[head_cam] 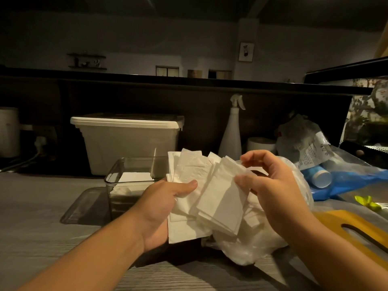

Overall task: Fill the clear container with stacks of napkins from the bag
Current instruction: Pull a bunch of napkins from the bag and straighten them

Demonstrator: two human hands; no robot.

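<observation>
Napkins point(210, 192) are fanned out in loose white stacks between your two hands. They are held up above the counter point(37, 206), just right of the clear container point(114, 175) and over the bag point(252, 246). Your left grip point(155, 208) clasps the fan from below, with the thumb laid across the front and the fingers hidden behind the paper. Your right grip point(279, 190) pinches the upper right corner of the frontmost stack, thumb against its edge and forefinger curled over the top.

The clear container stands open-topped on the counter. It holds a low white stack lying flat on the bottom (it reaches only a little way up the walls). A flat clear lid point(84, 206) lies on the counter just beside the container's left wall. The bag is crumpled clear plastic, slumped on the counter beneath your right wrist, with more white paper showing through it.

A white lidded bin point(128, 141) stands close behind the container and closes off the back. A white spray bottle point(230, 139) stands upright to the bin's right. On your right the room is tight: a yellow board point(357, 227) lies against the bag. Beyond it, more plastic wrapping point(340, 162) covers a blue bottle point(321, 178) lying on its side. To the left of the container and toward you, the counter's grey grain runs wide. The container's near and left rims face that side.
</observation>
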